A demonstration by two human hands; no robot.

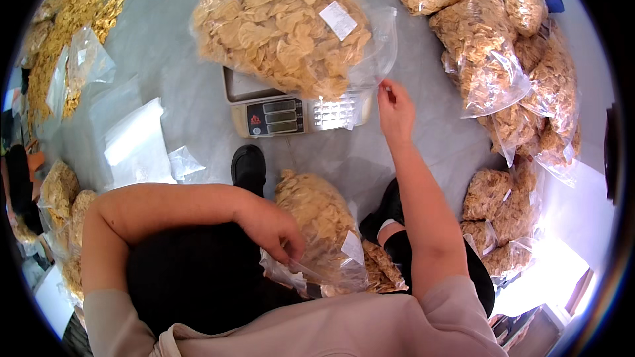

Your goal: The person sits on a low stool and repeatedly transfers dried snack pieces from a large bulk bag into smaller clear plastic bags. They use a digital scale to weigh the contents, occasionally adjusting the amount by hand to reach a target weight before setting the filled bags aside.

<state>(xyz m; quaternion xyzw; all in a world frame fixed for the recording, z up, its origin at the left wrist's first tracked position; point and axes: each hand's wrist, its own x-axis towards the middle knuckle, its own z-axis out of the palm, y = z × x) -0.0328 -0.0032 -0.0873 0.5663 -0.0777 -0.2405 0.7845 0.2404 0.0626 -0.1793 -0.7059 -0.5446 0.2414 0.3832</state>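
A large clear plastic bag (pixel 278 25) full of thin, pale brown, flake-like dried pieces lies on a digital scale (pixel 297 116), covering most of its metal pan (pixel 243 84). A white label (pixel 338 20) with writing is on the bag. My right hand (pixel 398 109) pinches the lower corner of its loose plastic mouth, just right of the scale's keypad. Between my legs stands a second filled bag (pixel 317 203), also labelled. My left hand (pixel 278 235) is bent over it, fingertips closed on the clear plastic near its mouth; the exact grip is partly hidden.
Several filled bags (pixel 488 39) are piled along the right wall, with more bags (pixel 501 208) lower down. Loose yellowish pieces (pixel 84 0) spread over the floor at upper left. Flat plastic bags (pixel 136 139) lie left of the scale. Filled bags (pixel 62 188) stand at far left.
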